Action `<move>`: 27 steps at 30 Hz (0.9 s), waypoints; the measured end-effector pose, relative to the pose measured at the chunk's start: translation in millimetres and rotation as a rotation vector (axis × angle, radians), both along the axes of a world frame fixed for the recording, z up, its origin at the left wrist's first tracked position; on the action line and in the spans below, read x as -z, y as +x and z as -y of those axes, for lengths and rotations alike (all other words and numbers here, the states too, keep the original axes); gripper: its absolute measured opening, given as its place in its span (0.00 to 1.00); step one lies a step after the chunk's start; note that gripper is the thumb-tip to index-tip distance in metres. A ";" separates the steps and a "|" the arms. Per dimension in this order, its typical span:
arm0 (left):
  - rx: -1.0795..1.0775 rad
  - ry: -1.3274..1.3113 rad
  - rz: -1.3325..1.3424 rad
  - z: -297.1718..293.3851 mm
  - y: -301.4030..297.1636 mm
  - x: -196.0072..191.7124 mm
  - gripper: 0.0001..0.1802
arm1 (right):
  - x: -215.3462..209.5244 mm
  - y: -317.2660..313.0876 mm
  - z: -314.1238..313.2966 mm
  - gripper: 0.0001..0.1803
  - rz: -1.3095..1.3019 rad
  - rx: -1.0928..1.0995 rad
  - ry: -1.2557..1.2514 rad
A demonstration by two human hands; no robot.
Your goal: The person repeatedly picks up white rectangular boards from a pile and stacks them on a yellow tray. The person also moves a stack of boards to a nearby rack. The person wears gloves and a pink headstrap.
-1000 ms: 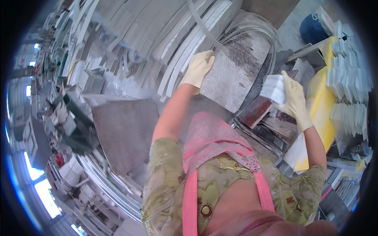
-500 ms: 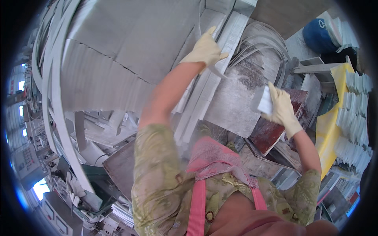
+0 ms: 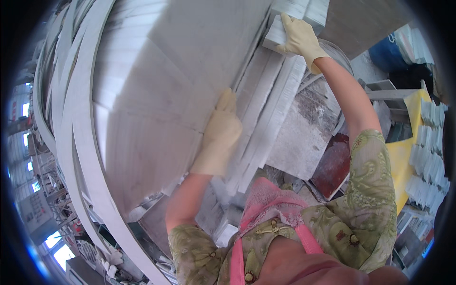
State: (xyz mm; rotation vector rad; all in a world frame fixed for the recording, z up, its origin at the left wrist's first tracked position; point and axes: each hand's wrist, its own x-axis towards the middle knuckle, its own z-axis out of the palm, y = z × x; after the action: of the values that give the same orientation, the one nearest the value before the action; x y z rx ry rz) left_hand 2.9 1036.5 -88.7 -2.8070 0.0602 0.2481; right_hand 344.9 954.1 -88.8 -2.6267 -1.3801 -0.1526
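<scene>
Both my hands wear cream gloves. My left hand (image 3: 221,135) lies along the edge of a large pile of grey-white stone slabs (image 3: 180,71), fingers stretched out and slightly blurred. Farther off, my right hand (image 3: 301,40) is closed over the near end of a small white stone block (image 3: 275,35), thumb and fingers on either side. That block sits at the far end of a row of long white strips (image 3: 266,102) beside the big pile. The palm side of my right hand is hidden.
Pale curved bands (image 3: 78,118) arch along the left. Right of the strips lie a dusty grey board (image 3: 304,133) and a red-brown board (image 3: 332,166). A yellow sheet (image 3: 413,123) stands beside stacked white tiles (image 3: 430,142), with a blue barrel (image 3: 387,54) behind.
My right hand has moved forward and left, from holding a white piece over the grey board to the row's far end. My left hand has come back toward me, onto the slab pile.
</scene>
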 end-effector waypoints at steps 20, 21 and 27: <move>-0.044 -0.249 0.082 2.0 1.7 -10.5 0.15 | 25.4 33.2 -22.8 0.42 0.137 -0.129 0.045; -0.055 -0.277 0.080 2.3 1.2 -11.6 0.15 | 26.6 35.2 -24.5 0.44 0.085 -0.110 -0.023; -0.081 -0.446 0.102 9.5 3.8 -31.2 0.13 | 40.5 22.4 -28.6 0.54 0.121 0.054 0.041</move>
State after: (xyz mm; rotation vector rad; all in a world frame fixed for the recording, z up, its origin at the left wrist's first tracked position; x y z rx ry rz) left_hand 6.7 1027.0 -57.5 -3.2653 -0.0254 0.1196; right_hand 367.3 982.7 -129.3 -2.6618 -1.3270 -0.3485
